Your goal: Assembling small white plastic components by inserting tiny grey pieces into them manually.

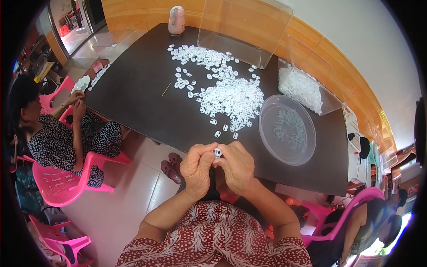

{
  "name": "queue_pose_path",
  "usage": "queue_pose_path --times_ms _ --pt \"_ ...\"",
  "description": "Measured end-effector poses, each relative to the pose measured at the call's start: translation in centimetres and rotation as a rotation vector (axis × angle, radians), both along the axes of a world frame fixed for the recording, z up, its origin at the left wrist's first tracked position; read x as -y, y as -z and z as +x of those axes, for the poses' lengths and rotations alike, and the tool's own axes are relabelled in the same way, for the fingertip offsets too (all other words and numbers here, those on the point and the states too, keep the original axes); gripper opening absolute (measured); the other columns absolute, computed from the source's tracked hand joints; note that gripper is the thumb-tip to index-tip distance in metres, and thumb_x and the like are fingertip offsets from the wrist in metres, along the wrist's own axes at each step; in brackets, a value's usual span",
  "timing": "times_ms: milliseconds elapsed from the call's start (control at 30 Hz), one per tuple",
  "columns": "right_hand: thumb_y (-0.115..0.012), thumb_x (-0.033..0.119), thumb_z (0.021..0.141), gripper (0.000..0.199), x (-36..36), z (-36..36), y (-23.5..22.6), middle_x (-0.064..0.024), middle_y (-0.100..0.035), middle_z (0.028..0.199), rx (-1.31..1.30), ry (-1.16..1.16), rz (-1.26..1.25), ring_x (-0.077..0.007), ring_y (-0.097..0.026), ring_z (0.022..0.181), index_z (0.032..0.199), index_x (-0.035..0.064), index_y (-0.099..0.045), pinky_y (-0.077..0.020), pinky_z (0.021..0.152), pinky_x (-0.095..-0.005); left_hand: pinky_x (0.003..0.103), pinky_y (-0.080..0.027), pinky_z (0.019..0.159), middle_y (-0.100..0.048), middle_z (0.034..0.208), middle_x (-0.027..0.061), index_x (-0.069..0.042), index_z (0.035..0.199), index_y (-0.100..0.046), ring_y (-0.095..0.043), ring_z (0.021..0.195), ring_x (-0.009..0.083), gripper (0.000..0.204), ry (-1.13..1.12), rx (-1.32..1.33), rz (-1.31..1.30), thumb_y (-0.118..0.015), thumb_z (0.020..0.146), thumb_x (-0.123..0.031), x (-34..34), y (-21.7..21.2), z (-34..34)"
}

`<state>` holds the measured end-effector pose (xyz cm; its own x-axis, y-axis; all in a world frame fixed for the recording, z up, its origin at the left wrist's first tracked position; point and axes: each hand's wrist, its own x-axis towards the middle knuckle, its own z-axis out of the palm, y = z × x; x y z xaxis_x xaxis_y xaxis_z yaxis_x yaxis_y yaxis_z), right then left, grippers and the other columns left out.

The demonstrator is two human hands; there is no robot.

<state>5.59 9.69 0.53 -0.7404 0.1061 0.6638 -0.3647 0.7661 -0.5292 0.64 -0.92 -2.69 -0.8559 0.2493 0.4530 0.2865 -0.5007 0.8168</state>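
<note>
A small white oval plastic piece with two dark holes [217, 152] is pinched between my two hands, just off the near edge of the dark table [138, 98]. My left hand [197, 168] grips it with thumb and fingers closed. From the other side, the thumb and bent fingers of my right hand [240, 168] press on it. Whether a smaller part sits between my fingertips is hidden. Past my hands spreads a loose heap of similar white pieces [233, 100]. To its right lies a shallow round clear tray [268, 119] holding small translucent bits [289, 127].
A clear bin [327, 82] full of white pieces stands at the right. Behind the heap are a large clear container [242, 33] and a pink flask [176, 21]. A thin stick [166, 89] lies left. People sit on pink chairs [60, 182] on both sides.
</note>
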Motion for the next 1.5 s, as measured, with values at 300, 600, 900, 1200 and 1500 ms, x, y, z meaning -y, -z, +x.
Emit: queue_pose_path --times_ms 300,600,900,1200,1500 --pt "-0.067 0.002 0.073 0.030 0.7 0.0 -0.2 -0.0124 -0.056 0.075 -0.112 0.010 0.060 -0.0267 -0.054 0.067 0.098 -0.0086 -0.057 -0.0441 0.056 -0.0331 0.019 -0.041 0.068 -0.055 0.085 0.0003 0.002 0.105 -0.059 -0.048 0.076 0.0057 0.019 0.041 0.108 0.048 -0.055 0.093 -0.013 -0.1 0.0 0.9" --pt "-0.058 0.013 0.088 0.020 1.0 -0.1 0.5 -0.0118 -0.059 0.081 -0.243 0.076 0.109 -0.0282 -0.055 0.064 0.098 -0.0049 -0.057 -0.0445 0.055 -0.0346 0.021 -0.041 0.072 -0.054 0.087 0.0020 0.003 0.105 -0.058 -0.048 0.078 0.0077 0.021 -0.010 0.029 0.067 -0.054 0.094 -0.015 -0.3 0.0 1.6" --pt "-0.062 0.006 0.080 0.020 0.8 -0.4 0.2 -0.0128 -0.059 0.077 -0.254 0.080 0.191 -0.0292 -0.057 0.064 0.095 -0.0053 -0.057 -0.0455 0.055 -0.0351 0.021 -0.041 0.070 -0.054 0.085 0.0030 0.002 0.100 -0.058 -0.048 0.077 0.0086 0.019 -0.119 0.035 0.080 -0.053 0.094 -0.015 -1.1 0.0 1.8" --pt "-0.064 0.001 0.076 0.014 -2.3 0.1 0.0 -0.0124 -0.059 0.078 -0.123 0.106 -0.006 -0.0267 -0.053 0.062 0.088 -0.0018 -0.059 -0.0433 0.054 -0.0363 0.022 -0.047 0.063 -0.062 0.087 0.0057 0.001 0.107 -0.062 -0.056 0.070 0.0093 0.020 0.108 0.113 -0.276 -0.050 0.094 -0.009 0.2 -0.9 -1.2" --pt "-0.057 0.015 0.084 0.016 -23.7 -1.4 -9.7 -0.0161 -0.064 0.079 -0.080 0.741 0.236 -0.0299 -0.062 0.076 0.094 0.0047 -0.064 -0.0465 0.067 -0.0378 0.038 -0.044 0.063 -0.056 0.071 0.0090 -0.007 0.085 -0.065 -0.057 0.071 0.0277 0.011 -0.246 -0.523 -0.742 -0.065 0.075 -0.003 -0.6 -0.9 -9.3"
